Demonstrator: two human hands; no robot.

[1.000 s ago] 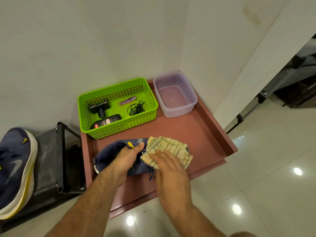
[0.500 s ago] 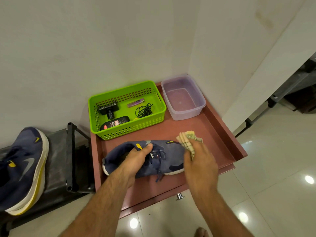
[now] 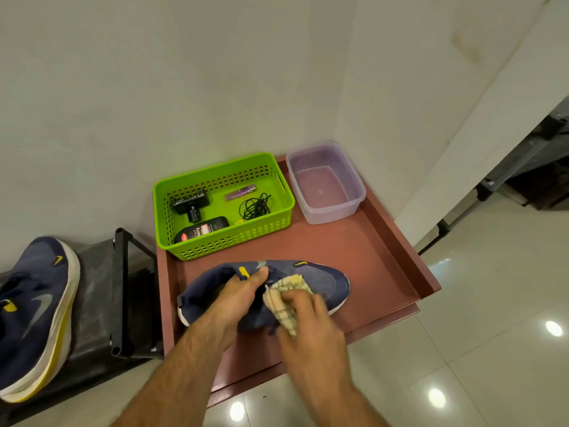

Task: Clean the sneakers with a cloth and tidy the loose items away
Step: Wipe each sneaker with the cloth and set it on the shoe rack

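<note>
Navy sneaker [image 3: 323,280] gripped by left hand [image 3: 237,295], right hand [image 3: 308,315] fingers clutching checked cloth [image 3: 284,298]

The black bottle [image 3: 201,232] lying in the green basket [image 3: 221,245], at its 7 o'clock corner, bears a white-and-red label with dark print; the letters are too small and blurred to read. The navy sneaker [image 3: 323,278] on the tray carries a yellow swoosh mark at its 12 o'clock edge and a small yellow tab on the tongue. The second sneaker [image 3: 37,303], at 9 o'clock, shows a grey swoosh on its side and a yellow one near its toe. No words or numbers can be read.
</note>
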